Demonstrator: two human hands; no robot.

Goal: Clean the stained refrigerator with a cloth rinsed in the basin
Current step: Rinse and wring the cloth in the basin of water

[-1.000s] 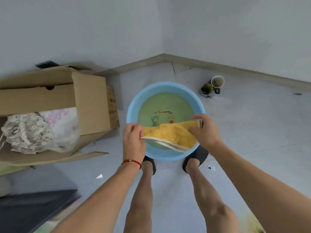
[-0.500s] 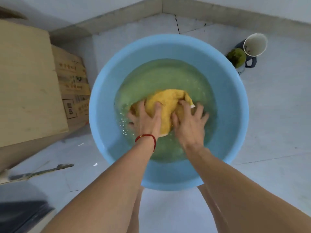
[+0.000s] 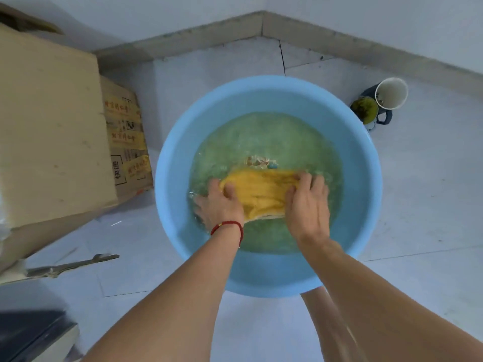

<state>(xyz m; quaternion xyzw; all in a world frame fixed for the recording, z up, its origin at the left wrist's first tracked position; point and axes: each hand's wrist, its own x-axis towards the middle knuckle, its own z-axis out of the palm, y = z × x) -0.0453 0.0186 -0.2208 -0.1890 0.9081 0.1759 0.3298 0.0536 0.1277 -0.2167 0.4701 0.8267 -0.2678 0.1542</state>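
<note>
A round blue basin [image 3: 366,163] stands on the tiled floor, holding greenish rippling water. A yellow cloth [image 3: 261,192] lies stretched in the water near the basin's middle. My left hand [image 3: 219,205], with a red string on its wrist, grips the cloth's left end, thumb over the fabric. My right hand [image 3: 308,202] grips the cloth's right end with fingers curled into it. Both hands are partly under water. The refrigerator does not show.
A large cardboard box [image 3: 52,131] stands to the left of the basin. A white cup [image 3: 391,92] and a green-topped mug [image 3: 364,111] sit near the wall at right. A dark flat object [image 3: 31,335] lies at the lower left. Walls meet in a corner behind.
The cloth went from held above the basin to pushed under water. Since half a second ago my hands have moved apart, stretching the bunched cloth sideways.
</note>
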